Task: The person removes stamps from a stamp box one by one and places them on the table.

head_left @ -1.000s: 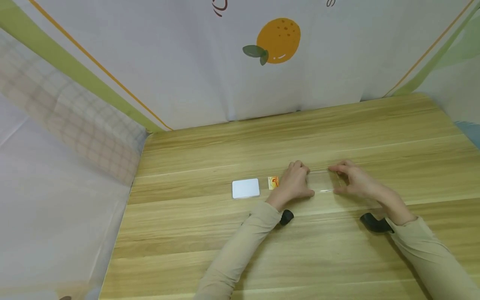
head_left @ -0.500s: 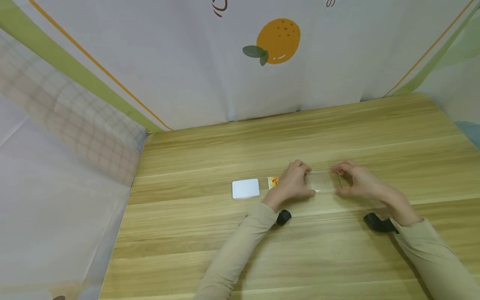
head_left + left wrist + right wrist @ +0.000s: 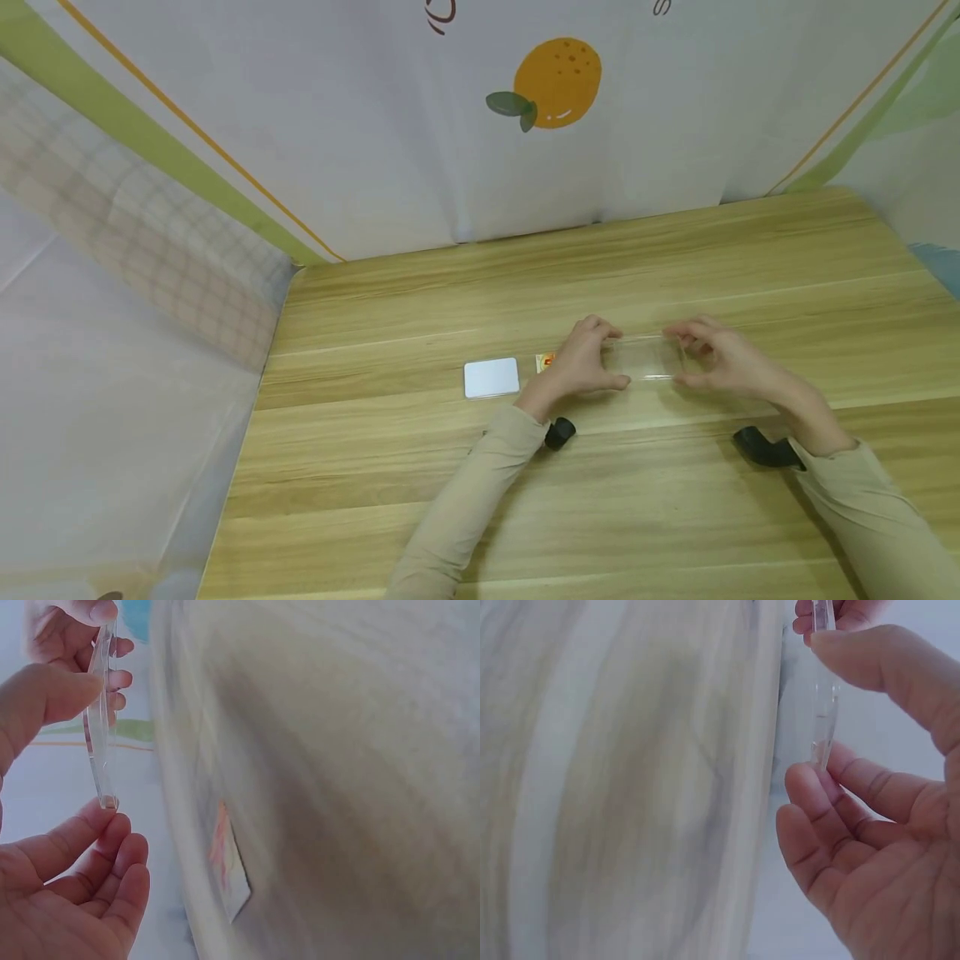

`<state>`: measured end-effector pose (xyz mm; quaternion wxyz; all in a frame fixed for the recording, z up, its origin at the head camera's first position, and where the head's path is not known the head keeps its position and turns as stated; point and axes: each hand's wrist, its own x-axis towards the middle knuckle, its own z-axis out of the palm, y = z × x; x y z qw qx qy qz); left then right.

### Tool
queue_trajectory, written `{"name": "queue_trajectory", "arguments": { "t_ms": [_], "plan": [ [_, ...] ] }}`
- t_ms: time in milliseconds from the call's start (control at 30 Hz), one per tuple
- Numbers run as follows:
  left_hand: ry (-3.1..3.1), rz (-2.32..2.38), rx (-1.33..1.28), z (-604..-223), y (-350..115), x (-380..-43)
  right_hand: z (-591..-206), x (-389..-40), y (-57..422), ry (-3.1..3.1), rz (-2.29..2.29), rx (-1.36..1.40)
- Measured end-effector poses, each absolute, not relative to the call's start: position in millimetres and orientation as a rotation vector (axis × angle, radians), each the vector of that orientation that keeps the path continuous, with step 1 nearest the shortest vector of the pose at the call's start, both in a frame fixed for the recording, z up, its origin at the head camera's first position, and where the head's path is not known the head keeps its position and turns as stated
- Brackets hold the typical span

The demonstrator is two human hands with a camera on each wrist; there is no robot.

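Note:
Between the two hands is a thin, flat, rectangular clear plastic case (image 3: 643, 358), lifted off the table as both wrist views show it edge-on. My left hand (image 3: 581, 362) pinches its left end between thumb and fingers. The other end is pinched by my right hand (image 3: 720, 358), its fingertips at the corners. A small printed card (image 3: 544, 362) in red and yellow lies on the table, partly hidden behind the left hand; it also shows below the case in the left wrist view. Farther left lies a white rectangle with a clear rim (image 3: 491, 377).
The wood-grain table (image 3: 375, 467) runs back to a hanging white cloth (image 3: 405, 167) printed with an orange fruit. Black wrist mounts (image 3: 767, 448) stick out from both sleeves, low over the table.
Both hands have risen slightly with the clear case, which tilts and shifts a little. The right hand has moved a bit to the right. The card and white rectangle stay put.

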<state>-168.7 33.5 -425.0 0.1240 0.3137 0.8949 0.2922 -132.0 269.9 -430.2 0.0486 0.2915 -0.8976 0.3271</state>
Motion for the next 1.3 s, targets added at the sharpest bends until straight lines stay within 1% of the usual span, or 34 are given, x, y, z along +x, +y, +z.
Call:
{"name": "queue_trajectory", "arguments": {
  "t_ms": [767,1300],
  "plan": [
    [2.522,1.1,0.996,-425.2,18.0,-168.7,-424.3,-131.6,264.2,-2.652,0.984,0.896],
    [2.538,1.11,0.991,-420.8,9.9,-168.2,-422.0,-133.6,259.2,-2.649,1.006,0.911]
  ]
}}
